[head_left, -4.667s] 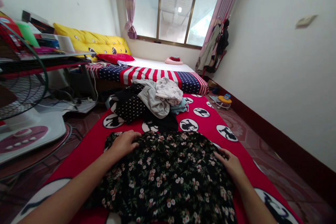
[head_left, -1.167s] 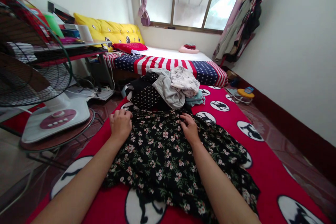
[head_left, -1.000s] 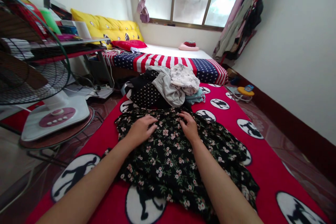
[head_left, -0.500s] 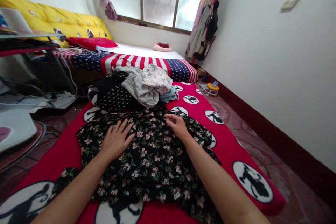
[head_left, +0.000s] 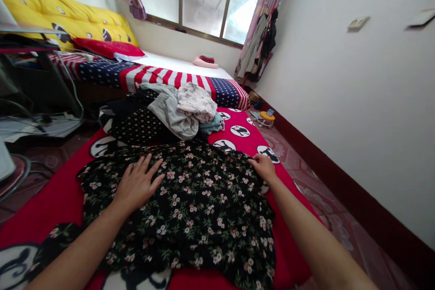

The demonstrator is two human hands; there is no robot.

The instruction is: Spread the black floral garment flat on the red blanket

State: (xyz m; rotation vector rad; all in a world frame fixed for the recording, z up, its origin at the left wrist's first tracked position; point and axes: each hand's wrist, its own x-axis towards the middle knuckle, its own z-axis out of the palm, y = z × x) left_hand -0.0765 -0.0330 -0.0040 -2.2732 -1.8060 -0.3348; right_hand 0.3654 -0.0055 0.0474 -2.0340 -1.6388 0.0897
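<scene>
A black garment with a pink-flower print (head_left: 197, 208) lies spread over a red blanket with black-and-white round motifs (head_left: 288, 253). My left hand (head_left: 137, 186) rests flat on the garment's left part, fingers spread. At its upper right edge, my right hand (head_left: 263, 167) pinches the cloth between thumb and fingers. Just beyond the garment sits a heap of clothes: a black polka-dot piece (head_left: 139, 124), a grey piece (head_left: 173, 115), a white patterned piece (head_left: 197, 102) and a light blue piece (head_left: 214, 124).
Behind the heap stands a bed with a stars-and-stripes cover (head_left: 163, 77) and a red pillow (head_left: 108, 47). At the left is a desk (head_left: 30, 31) with cables. A small yellow stool (head_left: 267, 116) stands by the right wall, near hanging clothes (head_left: 254, 50).
My right hand has moved right, from the garment's upper middle to its right edge, and now grips the cloth there. My left hand stays flat on it. The view has turned slightly right.
</scene>
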